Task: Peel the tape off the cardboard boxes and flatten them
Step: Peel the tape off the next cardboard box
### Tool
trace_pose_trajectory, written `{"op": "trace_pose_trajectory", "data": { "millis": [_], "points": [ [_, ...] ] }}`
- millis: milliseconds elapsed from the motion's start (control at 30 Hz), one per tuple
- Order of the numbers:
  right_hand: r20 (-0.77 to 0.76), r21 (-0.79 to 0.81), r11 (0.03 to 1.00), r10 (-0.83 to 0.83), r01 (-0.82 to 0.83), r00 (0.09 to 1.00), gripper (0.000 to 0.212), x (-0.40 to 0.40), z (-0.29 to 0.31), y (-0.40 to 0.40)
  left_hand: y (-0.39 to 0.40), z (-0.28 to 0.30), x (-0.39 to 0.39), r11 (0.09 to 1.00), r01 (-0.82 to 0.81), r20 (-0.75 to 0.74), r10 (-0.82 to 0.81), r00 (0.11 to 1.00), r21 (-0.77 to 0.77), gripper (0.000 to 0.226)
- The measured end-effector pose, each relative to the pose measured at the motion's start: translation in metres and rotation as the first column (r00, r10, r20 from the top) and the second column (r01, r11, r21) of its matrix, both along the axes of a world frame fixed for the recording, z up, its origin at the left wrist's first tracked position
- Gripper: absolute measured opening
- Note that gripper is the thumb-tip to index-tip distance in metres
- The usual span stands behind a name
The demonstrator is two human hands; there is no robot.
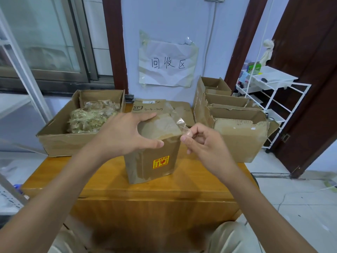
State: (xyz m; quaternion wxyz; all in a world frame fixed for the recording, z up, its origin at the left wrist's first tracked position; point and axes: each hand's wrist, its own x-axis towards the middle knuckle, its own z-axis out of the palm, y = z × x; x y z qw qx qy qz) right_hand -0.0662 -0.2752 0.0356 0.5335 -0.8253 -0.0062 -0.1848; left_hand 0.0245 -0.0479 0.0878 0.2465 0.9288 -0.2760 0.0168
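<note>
Peeling clear tape off the upright cardboard box (153,152) on the wooden table (145,190).

The left hand (125,134) clasps the box's top to steady it, while the right hand (202,141) pinches a lifted strip of glossy, crinkled tape (179,123) at the top corner. Next, probably a steady pull along the seam; the box stays unflattened.

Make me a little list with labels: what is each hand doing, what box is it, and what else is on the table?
left hand: left hand grips the top of the box
right hand: right hand pinches a strip of clear tape, partly peeled off
box: small brown cardboard box with a yellow sticker, standing on the wooden table
left of it: open cardboard tray holding crumpled tape
right of it: torn open cardboard boxes
wall: paper sign with handwriting
</note>
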Motion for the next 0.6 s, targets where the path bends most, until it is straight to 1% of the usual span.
{"op": "trace_pose_trajectory", "data": {
  "millis": [133,200,333,400,467,533,567,600],
  "points": [
    [-0.098,-0.07,0.997,0.017,-0.024,0.995,0.022,-0.003,0.014,-0.018,-0.004,-0.002,-0.001,0.999,-0.036,0.047,0.034,0.998,0.037,0.112],
    [-0.104,-0.129,0.992,-0.002,-0.012,0.995,0.024,-0.005,0.021,-0.023,-0.005,-0.002,-0.004,0.998,-0.044,0.063,0.041,0.997,0.045,0.111],
    [-0.133,-0.162,0.986,0.016,-0.037,0.991,0.026,-0.01,0.027,-0.022,-0.002,-0.002,-0.012,0.997,-0.065,0.037,0.064,0.997,0.037,0.112],
    [-0.193,-0.145,0.987,0.043,-0.072,0.98,0.029,-0.011,0.029,-0.021,-0.002,0.0,-0.021,0.995,-0.078,0.089,0.072,0.993,0.063,0.109],
    [-0.225,-0.133,0.99,0.014,-0.045,0.974,0.04,-0.011,0.031,-0.017,-0.005,0.002,-0.032,0.991,-0.083,0.171,0.064,0.983,0.107,0.104],
    [-0.197,-0.152,0.988,-0.065,0.035,0.978,0.053,-0.01,0.033,-0.009,-0.006,0.001,-0.045,0.986,-0.075,0.222,0.041,0.974,0.147,0.106],
    [-0.167,-0.177,0.982,-0.098,0.067,0.981,0.054,-0.008,0.035,-0.003,-0.006,-0.001,-0.051,0.982,-0.076,0.252,0.03,0.967,0.172,0.108],
    [-0.126,-0.201,0.975,-0.117,0.09,0.985,0.049,-0.007,0.037,0.002,-0.006,-0.003,-0.055,0.976,-0.082,0.29,0.021,0.957,0.201,0.11]
  ]
}}
